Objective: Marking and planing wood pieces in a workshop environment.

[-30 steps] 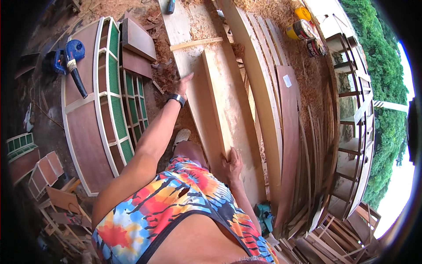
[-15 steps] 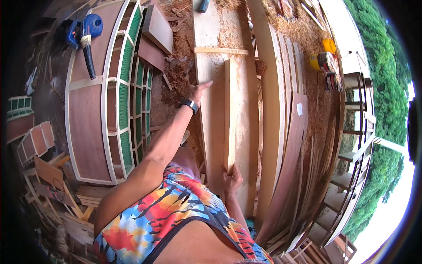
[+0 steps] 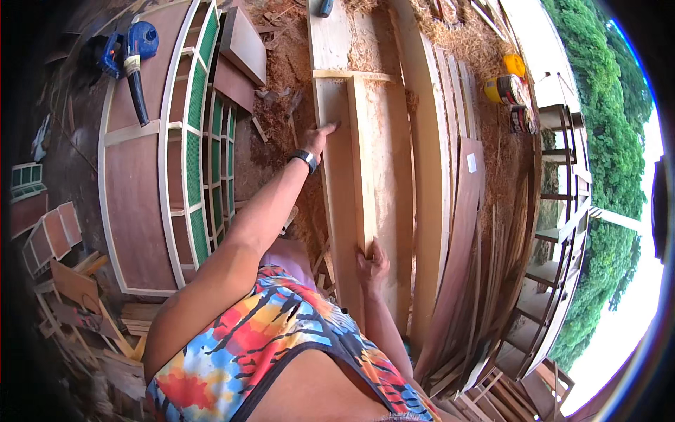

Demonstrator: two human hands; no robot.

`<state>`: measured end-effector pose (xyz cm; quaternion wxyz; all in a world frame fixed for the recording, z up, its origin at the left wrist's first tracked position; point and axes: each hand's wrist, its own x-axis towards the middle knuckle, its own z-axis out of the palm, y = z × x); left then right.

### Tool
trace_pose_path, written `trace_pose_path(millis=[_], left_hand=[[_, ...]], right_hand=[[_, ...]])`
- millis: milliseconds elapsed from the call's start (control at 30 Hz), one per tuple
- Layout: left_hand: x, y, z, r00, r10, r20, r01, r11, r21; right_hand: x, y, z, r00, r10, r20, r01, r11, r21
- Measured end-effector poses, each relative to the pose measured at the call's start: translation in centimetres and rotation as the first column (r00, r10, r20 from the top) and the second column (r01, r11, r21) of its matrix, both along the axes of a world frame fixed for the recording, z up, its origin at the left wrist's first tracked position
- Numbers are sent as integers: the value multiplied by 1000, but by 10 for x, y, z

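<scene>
A long pale timber piece point(image 3: 361, 155) lies lengthwise on a wide wooden board point(image 3: 387, 176), its far end against a thin cross strip point(image 3: 330, 74). My left hand point(image 3: 318, 141), with a watch on the wrist, has its fingers over the board's left edge, gripping it. My right hand point(image 3: 373, 264) holds the timber's near end, fingers curled around it. A small blue-and-black tool point(image 3: 325, 7) rests at the board's far end, and wood shavings are scattered along the board.
Left are plywood frames with green mesh point(image 3: 193, 169) and a blue blower point(image 3: 137, 70). Right lie long planks point(image 3: 464, 197), a yellow container point(image 3: 513, 65), cans point(image 3: 505, 90) and shelving frames point(image 3: 559, 197). Loose wood pieces point(image 3: 84, 288) are piled lower left; shavings cover the ground.
The timber has slid away from me, closing the gap to the cross strip, with my right hand moving along. My left hand stays on the board's edge; the view has turned slightly.
</scene>
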<state>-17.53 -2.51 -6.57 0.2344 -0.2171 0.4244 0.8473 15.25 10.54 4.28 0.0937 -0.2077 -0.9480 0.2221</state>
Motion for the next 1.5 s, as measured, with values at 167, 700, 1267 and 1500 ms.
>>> trace_pose_path(millis=[167, 700, 1267, 1500], left_hand=[[39, -5, -5, 994, -99, 50, 100, 995, -16], [275, -13, -4, 883, -423, 204, 456, 875, -160], [655, 3, 22, 564, -819, 104, 733, 438, -521], [784, 9, -29, -145, -989, 31, 653, -119, -748]], right_hand=[[1, 2, -1, 1000, -27, 13, 28, 994, -110], [17, 14, -13, 993, 72, -89, -78, 995, -69], [610, 138, 129, 876, -307, 372, 402, 891, -211], [661, 156, 98, 852, -239, 466, 522, 468, -713]])
